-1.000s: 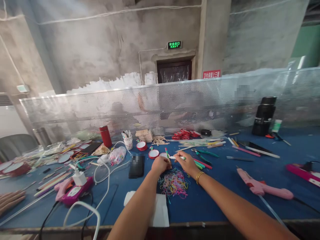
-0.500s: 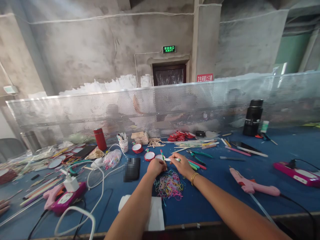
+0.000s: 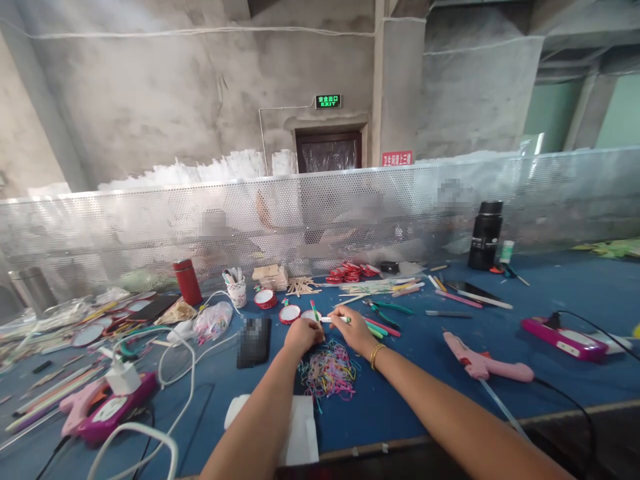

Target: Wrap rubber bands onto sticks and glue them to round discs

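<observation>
My left hand (image 3: 303, 335) is closed on a thin stick with a green part and a red tip (image 3: 313, 308), which points up. My right hand (image 3: 354, 329) pinches a white marker pen with a green end (image 3: 327, 320), its other end reaching to the stick by my left fingers. Just below both hands lies a tangled heap of multicoloured strings (image 3: 330, 375). Partly behind the hands is a round white-faced piece (image 3: 306, 315); another with a red rim (image 3: 289, 315) sits to its left. A folded white cloth or paper (image 3: 303, 430) is partly under my left forearm.
Pink glue guns rest at right (image 3: 483, 362) and left, beside a purple power strip (image 3: 117, 407) with a looping white cable (image 3: 193, 373). A black phone-like object (image 3: 253, 343), green pliers (image 3: 383, 312), a pen cup (image 3: 237, 291) and a black bottle (image 3: 485, 237) stand around. A perforated metal screen (image 3: 280, 220) runs behind.
The whole scene has shifted left as my view turned slightly right. Both hands keep nearly the same pose, with the stick and the marker still held. Fingers at the far left edge are out of view.
</observation>
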A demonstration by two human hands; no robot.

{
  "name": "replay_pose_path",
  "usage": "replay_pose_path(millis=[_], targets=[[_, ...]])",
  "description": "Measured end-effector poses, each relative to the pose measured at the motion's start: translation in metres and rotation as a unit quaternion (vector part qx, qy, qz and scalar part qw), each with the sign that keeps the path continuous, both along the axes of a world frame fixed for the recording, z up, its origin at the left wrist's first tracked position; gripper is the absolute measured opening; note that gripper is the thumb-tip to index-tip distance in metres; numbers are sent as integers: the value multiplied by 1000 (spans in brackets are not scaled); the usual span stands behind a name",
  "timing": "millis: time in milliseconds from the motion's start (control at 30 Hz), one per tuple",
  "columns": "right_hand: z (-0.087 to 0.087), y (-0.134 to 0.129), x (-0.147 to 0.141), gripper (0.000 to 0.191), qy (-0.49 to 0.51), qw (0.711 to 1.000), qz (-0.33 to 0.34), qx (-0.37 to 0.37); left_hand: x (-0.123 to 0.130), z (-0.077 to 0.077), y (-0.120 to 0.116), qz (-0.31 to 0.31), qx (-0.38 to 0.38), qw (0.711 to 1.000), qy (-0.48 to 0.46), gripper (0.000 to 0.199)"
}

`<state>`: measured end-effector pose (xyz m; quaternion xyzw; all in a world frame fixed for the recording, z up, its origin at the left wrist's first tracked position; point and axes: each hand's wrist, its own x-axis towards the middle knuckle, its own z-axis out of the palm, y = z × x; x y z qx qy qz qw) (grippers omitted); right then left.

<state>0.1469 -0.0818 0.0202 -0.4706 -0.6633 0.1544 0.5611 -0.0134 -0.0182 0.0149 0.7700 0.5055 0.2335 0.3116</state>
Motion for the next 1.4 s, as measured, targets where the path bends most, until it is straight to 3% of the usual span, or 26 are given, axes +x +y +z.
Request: replay_pose_path(millis=[767,967,1400], targets=[[5,0,-3,21,2,1000,-3,5,0,1,3,10,-2,1000,-6,14],[3,1,-4,19,14,1000,7,5,-2,-1,4,-8,12,1000,1,16],[-5,4,-4,21,3,1000,3,-1,-3,0,-1,18,-6,1000,-1,14]])
